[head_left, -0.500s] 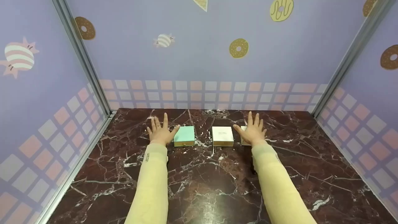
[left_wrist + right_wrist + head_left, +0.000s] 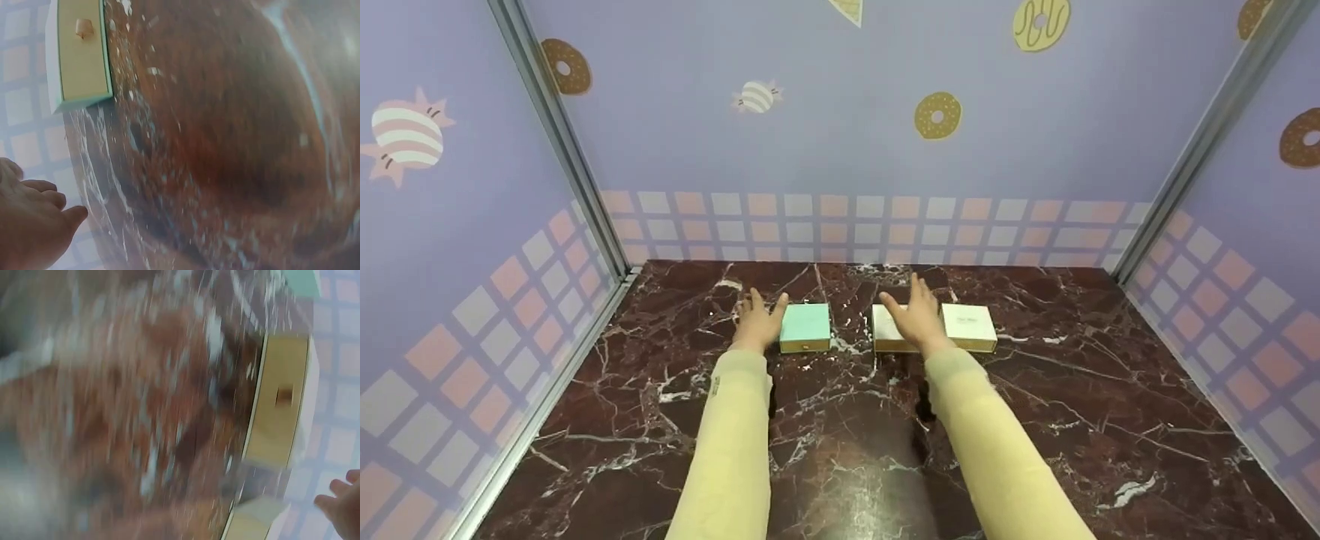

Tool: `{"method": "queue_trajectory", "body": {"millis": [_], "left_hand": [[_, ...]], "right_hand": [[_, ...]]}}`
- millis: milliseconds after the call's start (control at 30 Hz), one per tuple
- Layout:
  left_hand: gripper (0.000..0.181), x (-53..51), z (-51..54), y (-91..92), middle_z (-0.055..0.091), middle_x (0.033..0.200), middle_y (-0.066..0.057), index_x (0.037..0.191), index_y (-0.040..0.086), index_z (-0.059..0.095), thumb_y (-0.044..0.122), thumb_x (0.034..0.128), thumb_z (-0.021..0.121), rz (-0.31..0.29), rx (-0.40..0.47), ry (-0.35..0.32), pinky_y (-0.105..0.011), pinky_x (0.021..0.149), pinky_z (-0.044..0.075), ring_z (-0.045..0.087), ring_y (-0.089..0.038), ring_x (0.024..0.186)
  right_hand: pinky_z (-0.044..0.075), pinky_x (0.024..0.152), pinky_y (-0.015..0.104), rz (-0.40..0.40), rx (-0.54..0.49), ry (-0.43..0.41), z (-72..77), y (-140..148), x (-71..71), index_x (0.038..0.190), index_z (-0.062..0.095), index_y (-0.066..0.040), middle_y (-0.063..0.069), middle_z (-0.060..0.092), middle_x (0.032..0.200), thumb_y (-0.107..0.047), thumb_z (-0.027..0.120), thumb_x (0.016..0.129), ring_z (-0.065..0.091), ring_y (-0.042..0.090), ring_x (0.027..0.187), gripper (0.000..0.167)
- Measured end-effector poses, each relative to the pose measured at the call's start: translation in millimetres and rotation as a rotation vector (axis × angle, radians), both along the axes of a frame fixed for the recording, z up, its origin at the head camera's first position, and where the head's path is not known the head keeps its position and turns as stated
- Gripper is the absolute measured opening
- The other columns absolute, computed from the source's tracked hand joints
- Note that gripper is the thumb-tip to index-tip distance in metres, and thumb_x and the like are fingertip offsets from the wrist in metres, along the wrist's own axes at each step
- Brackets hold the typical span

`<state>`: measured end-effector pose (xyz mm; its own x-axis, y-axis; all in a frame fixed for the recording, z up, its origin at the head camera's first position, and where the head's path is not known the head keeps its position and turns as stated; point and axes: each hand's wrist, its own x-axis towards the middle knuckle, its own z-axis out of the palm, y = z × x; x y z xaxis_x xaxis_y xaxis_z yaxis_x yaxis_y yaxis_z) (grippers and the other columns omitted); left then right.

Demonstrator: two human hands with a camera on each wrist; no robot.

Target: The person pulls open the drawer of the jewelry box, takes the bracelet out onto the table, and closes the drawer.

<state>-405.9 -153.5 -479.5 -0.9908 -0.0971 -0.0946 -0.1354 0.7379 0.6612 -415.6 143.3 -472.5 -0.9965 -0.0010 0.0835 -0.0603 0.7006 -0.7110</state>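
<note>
Right grip [image 2: 919,320] shifted left, near middle box [image 2: 887,333]

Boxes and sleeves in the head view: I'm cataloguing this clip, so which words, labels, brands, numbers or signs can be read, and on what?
No text is readable.
Rightmost white box: print on the lid, too small to read.
Middle white box: lid partly hidden by the right hand; nothing readable.
Teal box: no lettering visible.
Left sleeve: dark print near the cuff, too small and blurred.
</note>
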Motion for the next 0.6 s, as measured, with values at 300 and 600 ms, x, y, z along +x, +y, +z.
{"method": "queue_trajectory", "body": {"millis": [300, 600], "left_hand": [[0.076, -2.9, -4.1, 8.3, 0.033, 0.162, -0.033, 0.158, -0.01, 0.025, 0.049, 0.1112, 0.032, 0.049, 0.103, 0.037, -0.059, 0.126, 0.032, 0.035, -0.049, 0.15], [0.065, -1.7, -9.9, 15.6, 0.032, 0.164, -0.028, 0.158, -0.007, 0.031, 0.038, 0.1111, 0.042, 0.039, 0.181, -0.003, -0.057, 0.127, 0.032, 0.032, -0.044, 0.153]], "right_hand": [[0.036, 0.126, 0.05, 0.017, -0.22, 0.105, -10.5, -61, 10.7, 0.154, 0.041, 0.004, 0.027, 0.046, 0.156, -0.028, 0.059, 0.105, 0.045, 0.041, 0.147, 0.061], [0.047, 0.117, 0.05, 0.08, -0.274, -0.048, -28.6, -84, 23.6, 0.149, 0.045, 0.009, 0.029, 0.054, 0.147, -0.02, 0.053, 0.108, 0.053, 0.04, 0.139, 0.051]]}}
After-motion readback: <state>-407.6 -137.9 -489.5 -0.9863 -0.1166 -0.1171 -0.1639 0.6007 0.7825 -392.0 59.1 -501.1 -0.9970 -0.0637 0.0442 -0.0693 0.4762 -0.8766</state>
